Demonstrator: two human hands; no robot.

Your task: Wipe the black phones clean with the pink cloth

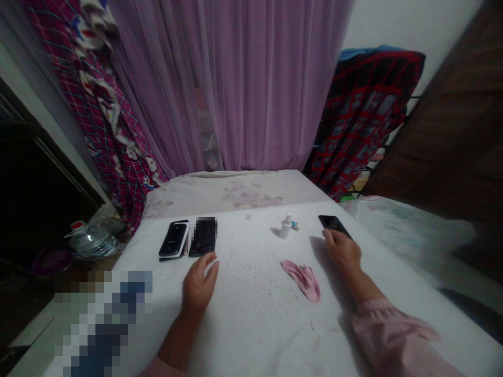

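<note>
One black phone extends beyond the right hand, its grip unclear; the left hand curves loosely open.

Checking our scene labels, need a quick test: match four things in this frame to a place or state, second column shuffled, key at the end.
Column 1
1. pink cloth
2. white bottle
3. white-edged phone
4. right hand

Column 2
A. at the dark phone on the right
B. standing upright
C. on the left part of the white surface
D. lying rumpled

Pairs: 1-D, 2-B, 3-C, 4-A
</note>
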